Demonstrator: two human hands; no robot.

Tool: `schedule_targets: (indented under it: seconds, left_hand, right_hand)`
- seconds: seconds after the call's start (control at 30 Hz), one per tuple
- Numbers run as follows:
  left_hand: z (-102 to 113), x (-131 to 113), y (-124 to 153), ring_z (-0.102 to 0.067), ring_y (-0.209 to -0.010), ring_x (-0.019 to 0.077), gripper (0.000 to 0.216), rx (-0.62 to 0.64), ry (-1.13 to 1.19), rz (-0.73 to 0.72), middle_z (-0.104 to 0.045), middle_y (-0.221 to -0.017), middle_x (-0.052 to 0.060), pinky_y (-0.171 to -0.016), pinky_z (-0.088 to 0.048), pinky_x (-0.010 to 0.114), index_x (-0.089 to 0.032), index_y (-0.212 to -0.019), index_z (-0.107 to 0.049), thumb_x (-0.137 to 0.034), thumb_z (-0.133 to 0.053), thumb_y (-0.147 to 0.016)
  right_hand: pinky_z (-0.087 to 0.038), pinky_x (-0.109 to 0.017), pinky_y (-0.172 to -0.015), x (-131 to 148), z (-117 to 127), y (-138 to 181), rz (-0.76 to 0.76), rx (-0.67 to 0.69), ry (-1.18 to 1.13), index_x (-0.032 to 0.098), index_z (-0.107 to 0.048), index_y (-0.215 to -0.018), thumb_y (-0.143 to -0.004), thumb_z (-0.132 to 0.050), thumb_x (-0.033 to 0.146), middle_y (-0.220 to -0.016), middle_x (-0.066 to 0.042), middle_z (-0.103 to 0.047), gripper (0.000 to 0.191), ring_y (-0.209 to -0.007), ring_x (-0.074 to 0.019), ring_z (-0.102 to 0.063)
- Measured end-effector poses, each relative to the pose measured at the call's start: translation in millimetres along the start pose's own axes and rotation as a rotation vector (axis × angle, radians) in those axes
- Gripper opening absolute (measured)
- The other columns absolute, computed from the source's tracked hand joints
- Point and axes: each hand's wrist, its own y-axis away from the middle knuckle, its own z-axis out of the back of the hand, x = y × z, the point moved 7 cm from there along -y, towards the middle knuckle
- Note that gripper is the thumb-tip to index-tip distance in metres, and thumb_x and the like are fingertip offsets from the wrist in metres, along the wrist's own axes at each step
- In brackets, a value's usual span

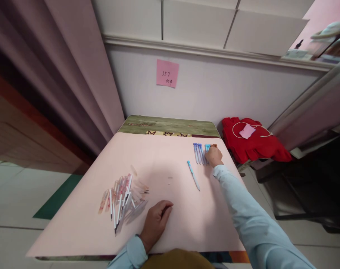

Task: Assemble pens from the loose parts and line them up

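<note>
At the far right of the table, my right hand (pixel 214 156) is closed over a row of pens, its fingers pinched around a pen and mostly hidden. Brown pen tops (pixel 214 145) poke out just beyond the knuckles. Beside them are light-blue-topped pens (pixel 206 148), partly covered by the hand, and a group of blue-purple pens (pixel 198 153). One light-blue-topped pen (pixel 193 175) lies apart, slanted. My left hand (pixel 156 221) rests near the front edge, loosely curled with nothing visible in it. To its left is a heap of white pen refills (pixel 119 209) and clear and pink-patterned pen barrels (pixel 122 186).
Pale pink paper (pixel 164 157) covers the table. A few small bits (pixel 170 180) lie mid-table. A red cloth (pixel 250 144) with a white cable sits off the right corner. A pink note (pixel 167 73) is on the wall behind, and a curtain (pixel 83 67) hangs at the left.
</note>
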Motion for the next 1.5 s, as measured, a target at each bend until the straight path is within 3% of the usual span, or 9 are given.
schedule_targets:
  seconds: [0.2, 0.47, 0.6, 0.73, 0.87, 1.07, 1.23, 1.37, 1.5]
  left_hand:
    - [0.7, -1.5, 0.0, -0.067, -0.082, 0.0183, 0.018, -0.007, -0.01, 0.0, -0.072, -0.088, 0.005, -0.076, -0.052, 0.029, -0.02, -0.094, -0.066, -0.03, -0.051, -0.092]
    - [2.6, -4.3, -0.9, -0.068, -0.081, 0.0187, 0.019, -0.021, -0.012, -0.003, -0.072, -0.087, 0.005, -0.075, -0.053, 0.029, -0.021, -0.093, -0.067, -0.03, -0.051, -0.091]
    - [3.5, -5.6, -1.1, -0.068, -0.081, 0.0181, 0.018, -0.031, -0.005, -0.008, -0.073, -0.087, 0.005, -0.075, -0.053, 0.029, -0.021, -0.092, -0.068, -0.029, -0.052, -0.091]
    - [2.6, -4.1, -1.0, -0.067, -0.081, 0.018, 0.018, -0.033, -0.001, -0.004, -0.072, -0.088, 0.004, -0.075, -0.053, 0.029, -0.02, -0.093, -0.068, -0.029, -0.052, -0.091]
    - [0.8, -2.7, -0.8, -0.067, -0.081, 0.0177, 0.018, -0.011, 0.005, 0.001, -0.072, -0.087, 0.004, -0.074, -0.053, 0.029, -0.02, -0.093, -0.067, -0.029, -0.052, -0.091]
    - [2.2, -2.7, -0.6, -0.067, -0.082, 0.0182, 0.019, -0.016, 0.018, 0.003, -0.072, -0.089, 0.005, -0.075, -0.053, 0.03, -0.02, -0.094, -0.068, -0.03, -0.052, -0.091]
    - [2.2, -1.2, -0.6, -0.068, -0.082, 0.0189, 0.02, -0.021, 0.02, 0.01, -0.073, -0.089, 0.005, -0.076, -0.054, 0.03, -0.02, -0.094, -0.068, -0.032, -0.052, -0.091]
    - [1.4, 0.0, -0.8, -0.068, -0.082, 0.0182, 0.019, -0.022, 0.016, 0.004, -0.073, -0.089, 0.004, -0.075, -0.054, 0.029, -0.021, -0.094, -0.068, -0.032, -0.054, -0.091]
    - [1.5, -1.2, -1.0, -0.068, -0.082, 0.0183, 0.019, -0.019, 0.014, 0.002, -0.073, -0.089, 0.004, -0.076, -0.054, 0.029, -0.021, -0.094, -0.068, -0.032, -0.053, -0.091]
  right_hand:
    - [-0.051, -0.033, -0.083, -6.0, -1.3, 3.0, 0.005, 0.001, 0.013, 0.006, -0.071, -0.105, -0.088, -0.056, 0.025, -0.104, -0.022, -0.07, 0.029, -0.101, -0.03, -0.067]
    - [-0.048, -0.033, -0.087, -1.3, 7.2, 11.0, 0.047, -0.011, 0.037, 0.006, -0.072, -0.104, -0.084, -0.056, 0.013, -0.102, -0.022, -0.07, 0.027, -0.101, -0.028, -0.067]
    - [-0.047, -0.031, -0.082, 1.8, 20.4, 23.5, 0.072, -0.027, 0.025, 0.009, -0.073, -0.101, -0.086, -0.059, 0.026, -0.1, -0.019, -0.072, 0.026, -0.099, -0.0275, -0.067]
    - [-0.044, -0.026, -0.073, 7.6, 29.2, 63.6, 0.128, -0.058, -0.037, 0.018, -0.072, -0.1, -0.092, -0.05, 0.033, -0.092, -0.011, -0.073, 0.028, -0.089, -0.0218, -0.068]
    - [-0.039, -0.025, -0.065, 23.1, 13.0, 125.2, 0.319, 0.041, -0.214, 0.02, -0.07, -0.087, -0.087, -0.056, 0.038, -0.078, -0.005, -0.072, 0.023, -0.074, -0.0174, -0.065]
    - [-0.033, -0.024, -0.061, 25.5, -13.5, 169.8, 0.276, 0.082, -0.167, 0.017, -0.065, -0.09, -0.08, -0.06, 0.026, -0.078, -0.006, -0.07, 0.015, -0.072, -0.0172, -0.062]
    - [-0.035, -0.024, -0.061, 14.0, -10.7, 156.2, 0.209, 0.052, -0.283, 0.019, -0.065, -0.085, -0.08, -0.058, 0.026, -0.073, -0.003, -0.069, 0.011, -0.068, -0.0164, -0.061]
    - [-0.038, -0.023, -0.065, -10.4, 10.1, 111.4, 0.112, -0.083, -0.316, 0.02, -0.067, -0.093, -0.08, -0.06, 0.031, -0.079, -0.003, -0.072, 0.018, -0.075, -0.0175, -0.064]
    - [-0.04, -0.025, -0.069, -24.8, 16.8, 61.2, 0.035, -0.088, -0.23, 0.017, -0.071, -0.09, -0.079, -0.062, 0.03, -0.085, -0.008, -0.074, 0.02, -0.083, -0.0203, -0.066]
